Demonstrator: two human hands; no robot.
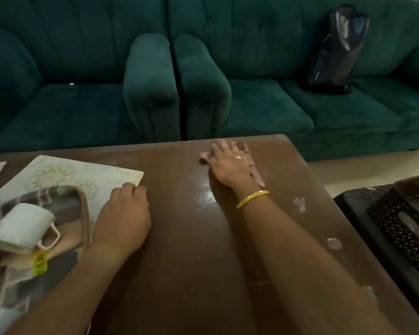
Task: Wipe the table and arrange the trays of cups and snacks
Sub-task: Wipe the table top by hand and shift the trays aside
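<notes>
Head view: right grip, fingers flat, presses pink cloth onto far counter to wipe residue. Left grip apparently pinches tray corner, holding it clear; cup lies tipped on tray.

Brown table, pink cloth, green sofa.

Home living rm. Two dark green tufted velvet sofas stand side by side at the back, rolled armrests touching. A brown wooden coffee table sits in front of them, pale smudges on its top. A shiny dark bag leans on the right sofa's seat. Pale floor shows beside the table. On the table's left is a patterned serving tray w/ a white cup lying on its side and a yellow price sticker nearby. A black lattice plastic basket sits at far right
</notes>
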